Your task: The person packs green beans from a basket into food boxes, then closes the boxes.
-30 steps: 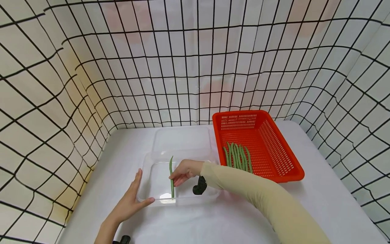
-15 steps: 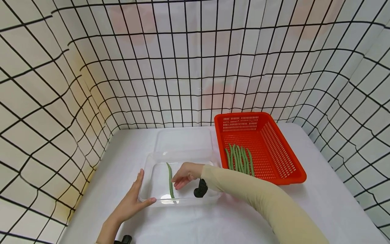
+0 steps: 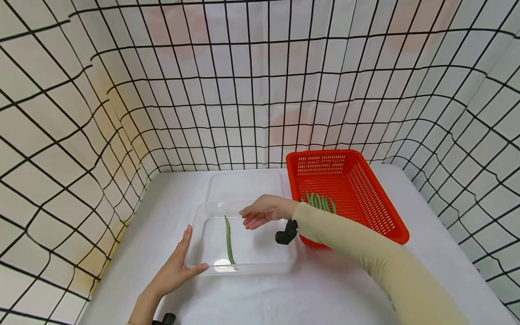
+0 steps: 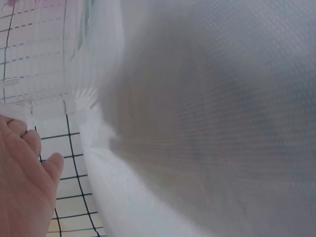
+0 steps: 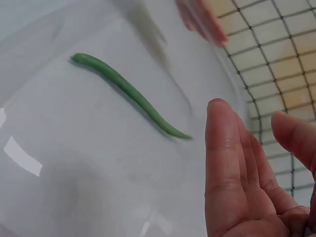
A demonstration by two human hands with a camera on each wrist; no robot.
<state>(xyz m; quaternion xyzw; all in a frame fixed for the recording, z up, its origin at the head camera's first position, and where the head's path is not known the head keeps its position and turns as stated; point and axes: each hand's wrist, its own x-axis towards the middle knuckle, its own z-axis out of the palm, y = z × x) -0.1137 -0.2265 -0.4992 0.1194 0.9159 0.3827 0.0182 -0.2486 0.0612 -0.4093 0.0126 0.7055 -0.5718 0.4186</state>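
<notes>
A single green bean [image 3: 228, 239] lies lengthwise on the floor of a clear plastic container [image 3: 264, 269], left of its middle. In the right wrist view the whole green bean [image 5: 126, 88] shows, apart from the fingers. My right hand [image 3: 264, 212] hovers over the container with fingers extended, thumb apart and nothing held. My left hand [image 3: 177, 262] rests against the container's left side, its thumb at the near left corner and its fingers along the wall. Several more green beans [image 3: 321, 201] lie side by side in a red basket [image 3: 390, 216], partly hidden behind the right sleeve.
A flat clear lid [image 3: 243, 185] lies on the white-covered table [image 3: 252, 298] behind the container. Black wire grid panels [image 3: 252, 99] stand around the back and sides. The red basket stands close to the container's right side.
My right hand has let go of the green bean, which now lies in the container. It has then risen and moved right, toward the basket. The left hand stays put.
</notes>
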